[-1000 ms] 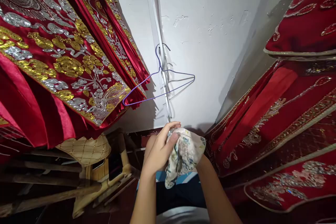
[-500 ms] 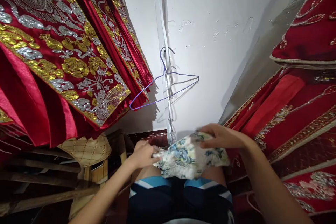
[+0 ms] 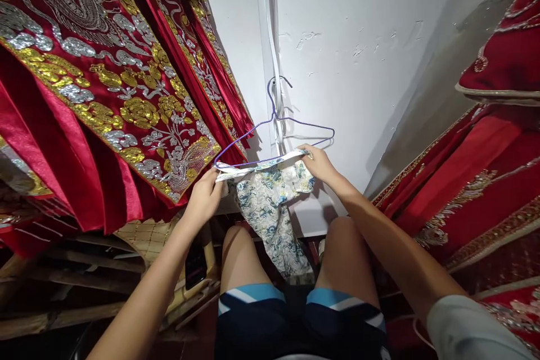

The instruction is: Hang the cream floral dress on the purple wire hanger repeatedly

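Note:
A white garment with a blue, green and yellow floral print [image 3: 268, 205] hangs stretched between my hands above my knees. It has a plain white edging along the top; what kind of garment it is, I cannot tell. My left hand [image 3: 206, 196] pinches the left end of that edging, by the hanger's left corner. At the right end, my right hand [image 3: 319, 165] grips the same edge. A purple wire hanger [image 3: 274, 112] hooks on a pale vertical strip [image 3: 272, 28] at the wall. The garment's top edge lies along the hanger's lower bar and partly covers it.
Red costumes with gold and silver sequins [image 3: 139, 112] hang on the left. More red beaded garments [image 3: 472, 180] hang on the right. A bamboo seat frame [image 3: 93, 312] with a dark phone-like object [image 3: 195, 264] stands lower left. White wall [image 3: 346, 22] lies behind.
Both hands have risen from my lap to the hanger's lower bar, bringing the floral garment up with them. It was bunched and blurred before; now its top edge is spread and its body hangs down.

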`<act>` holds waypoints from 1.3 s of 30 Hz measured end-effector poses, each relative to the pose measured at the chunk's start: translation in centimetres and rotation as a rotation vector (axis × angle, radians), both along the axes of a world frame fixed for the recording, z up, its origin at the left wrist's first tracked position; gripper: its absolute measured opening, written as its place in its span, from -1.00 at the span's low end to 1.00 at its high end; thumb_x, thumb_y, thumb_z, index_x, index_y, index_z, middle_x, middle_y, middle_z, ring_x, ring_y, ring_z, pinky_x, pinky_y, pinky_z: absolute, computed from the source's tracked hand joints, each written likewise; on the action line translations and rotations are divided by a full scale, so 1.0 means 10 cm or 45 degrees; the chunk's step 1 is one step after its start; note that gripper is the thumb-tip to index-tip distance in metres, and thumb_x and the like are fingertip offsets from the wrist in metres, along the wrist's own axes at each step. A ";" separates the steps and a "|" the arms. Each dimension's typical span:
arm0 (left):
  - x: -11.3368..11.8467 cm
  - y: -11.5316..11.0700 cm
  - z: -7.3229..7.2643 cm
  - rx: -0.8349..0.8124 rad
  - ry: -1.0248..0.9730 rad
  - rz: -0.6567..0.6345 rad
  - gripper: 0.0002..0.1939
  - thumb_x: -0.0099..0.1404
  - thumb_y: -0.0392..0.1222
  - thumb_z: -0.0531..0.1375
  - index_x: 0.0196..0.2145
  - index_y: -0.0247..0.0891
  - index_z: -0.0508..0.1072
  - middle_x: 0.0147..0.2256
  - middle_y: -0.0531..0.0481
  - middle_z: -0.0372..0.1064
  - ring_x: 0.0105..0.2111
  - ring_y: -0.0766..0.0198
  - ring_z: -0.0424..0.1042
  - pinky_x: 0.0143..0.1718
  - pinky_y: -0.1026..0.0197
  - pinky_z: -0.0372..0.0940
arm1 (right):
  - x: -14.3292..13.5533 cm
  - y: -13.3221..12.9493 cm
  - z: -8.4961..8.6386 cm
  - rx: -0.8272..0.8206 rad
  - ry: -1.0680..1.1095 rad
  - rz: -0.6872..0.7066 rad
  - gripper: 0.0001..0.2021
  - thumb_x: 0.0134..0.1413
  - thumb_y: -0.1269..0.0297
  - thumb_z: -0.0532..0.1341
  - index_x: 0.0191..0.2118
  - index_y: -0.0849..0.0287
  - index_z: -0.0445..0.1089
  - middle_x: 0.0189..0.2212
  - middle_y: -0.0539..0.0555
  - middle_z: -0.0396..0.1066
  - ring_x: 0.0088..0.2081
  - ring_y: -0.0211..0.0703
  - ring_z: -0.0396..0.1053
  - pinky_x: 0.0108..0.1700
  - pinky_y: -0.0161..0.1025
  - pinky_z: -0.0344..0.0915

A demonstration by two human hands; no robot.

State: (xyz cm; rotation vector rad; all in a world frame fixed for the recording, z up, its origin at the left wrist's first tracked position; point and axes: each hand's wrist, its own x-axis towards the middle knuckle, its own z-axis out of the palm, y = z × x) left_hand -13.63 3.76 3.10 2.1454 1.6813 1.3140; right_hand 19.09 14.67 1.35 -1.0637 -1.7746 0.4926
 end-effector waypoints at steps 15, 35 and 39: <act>0.35 0.09 0.16 0.269 -0.018 -0.141 -0.88 0.32 -0.14 0.13 -0.36 -0.18 0.35 0.07 -0.18 0.41 0.13 0.01 0.35 0.19 0.02 0.18 | 0.20 -0.35 0.17 -0.134 0.054 -0.175 -0.74 -0.07 0.28 0.14 -0.63 0.10 0.03 -0.66 -0.12 -0.09 -0.54 -0.31 -0.09 -0.45 -0.25 -0.14; 0.37 0.36 0.57 0.391 0.132 0.182 -0.69 0.38 -0.12 0.10 0.01 -0.27 0.42 0.01 -0.23 0.30 0.04 0.01 0.33 0.09 0.05 0.22 | 0.84 -0.38 0.71 -0.260 -0.238 -0.074 -0.83 -0.07 0.26 0.28 -0.54 0.25 0.50 -0.67 -0.01 0.29 -0.57 -0.24 0.21 -0.50 -0.26 0.05; 0.16 0.33 0.59 0.222 0.088 0.240 -0.67 0.40 0.03 0.09 -0.13 -0.29 0.46 -0.24 -0.11 0.44 -0.23 0.10 0.40 -0.11 0.12 0.27 | 1.06 -0.59 0.98 -0.721 -0.041 0.319 -0.70 -0.16 0.15 0.47 -0.59 0.25 0.44 -0.71 0.00 0.30 -0.67 -0.29 0.20 -0.61 -0.30 0.02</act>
